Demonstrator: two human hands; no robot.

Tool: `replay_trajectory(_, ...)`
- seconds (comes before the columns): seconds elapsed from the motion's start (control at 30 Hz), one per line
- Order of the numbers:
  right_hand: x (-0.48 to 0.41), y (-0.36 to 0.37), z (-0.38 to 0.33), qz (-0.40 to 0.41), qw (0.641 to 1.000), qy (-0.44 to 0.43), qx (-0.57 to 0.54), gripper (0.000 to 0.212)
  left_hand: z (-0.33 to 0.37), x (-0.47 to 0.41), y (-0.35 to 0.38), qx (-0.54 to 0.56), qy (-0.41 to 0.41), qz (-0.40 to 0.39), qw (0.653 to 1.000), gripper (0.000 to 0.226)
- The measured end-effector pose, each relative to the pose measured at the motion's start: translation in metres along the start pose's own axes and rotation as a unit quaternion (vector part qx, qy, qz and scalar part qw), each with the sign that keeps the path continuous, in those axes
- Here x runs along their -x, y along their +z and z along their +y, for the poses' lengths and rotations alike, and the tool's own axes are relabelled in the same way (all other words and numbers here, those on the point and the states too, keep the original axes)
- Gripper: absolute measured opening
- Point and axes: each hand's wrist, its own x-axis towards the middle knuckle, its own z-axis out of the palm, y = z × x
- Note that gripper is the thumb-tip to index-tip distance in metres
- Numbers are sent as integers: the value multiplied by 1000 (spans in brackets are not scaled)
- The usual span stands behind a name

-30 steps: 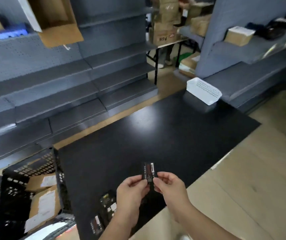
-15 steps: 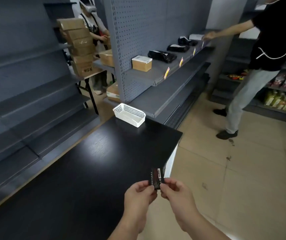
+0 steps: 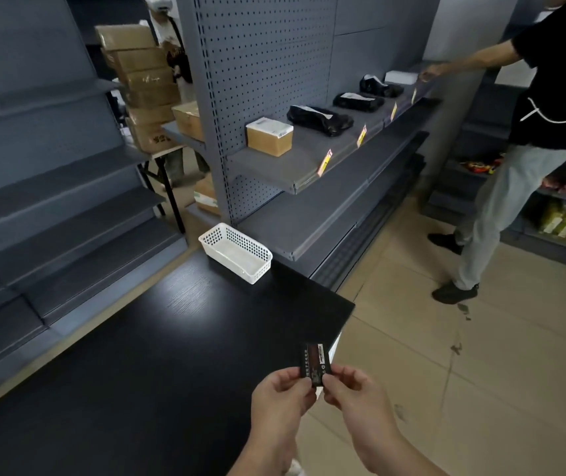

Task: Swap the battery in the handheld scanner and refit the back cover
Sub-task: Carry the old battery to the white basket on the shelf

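Grey shop shelving is seen behind a black worktop in the head view, with a white perforated basket set at the worktop's far corner and a second person standing well apart at the right-hand shelves. Above the right edge of the worktop, near its front, the battery is held upright off the surface. It is pinched at its lower end between the fingertips of the left hand and of the right hand; both hands are closed narrowly on it, one at each lower corner. The battery is shown as a thin, flat, dark rectangular pack with small pale print on its face and a lighter label strip near its top; the text is too small to be read. The scanner and its back cover are not shown. The step in hand is judged to be inspection or orientation of the battery between removal and refitting; whether this is the spent pack or the fresh one cannot be told. For the next move, the scanner must be brought into reach, and the contact end of the pack must be matched to the compartment before it is seated and the cover is refitted.
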Motion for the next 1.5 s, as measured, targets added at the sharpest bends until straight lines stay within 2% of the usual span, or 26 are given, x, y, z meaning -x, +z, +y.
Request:
replay_trajectory(0.3,-149,24,-56,44,997,26,61,15,33,-143,65,25,-49,5,998,15)
replay_trajectory(0.43,-197,45,-79,36,994,36,99,14,53,-191,75,26,-74,29,996,18)
replay_trajectory(0.67,-284,119,-104,-71,980,48,178,16,90,-273,65,65,-61,157,984,17)
replay_trajectory(0.87,-377,192,-93,-201,947,63,243,16,117,-342,51,66,-34,269,960,11)
replay_trajectory(1.1,-452,246,-62,-233,922,92,295,18,120,-412,47,2,-92,373,923,8)
replay_trajectory(1.33,-475,254,-55,-241,897,93,358,21,127,-436,57,-112,-112,422,893,6)
replay_trajectory(1.4,-474,254,-59,-249,884,68,390,27,133,-434,61,-149,-103,420,889,13)
replay_trajectory(1.5,-467,250,-77,-270,845,-29,460,29,144,-424,65,-231,-82,399,884,18)
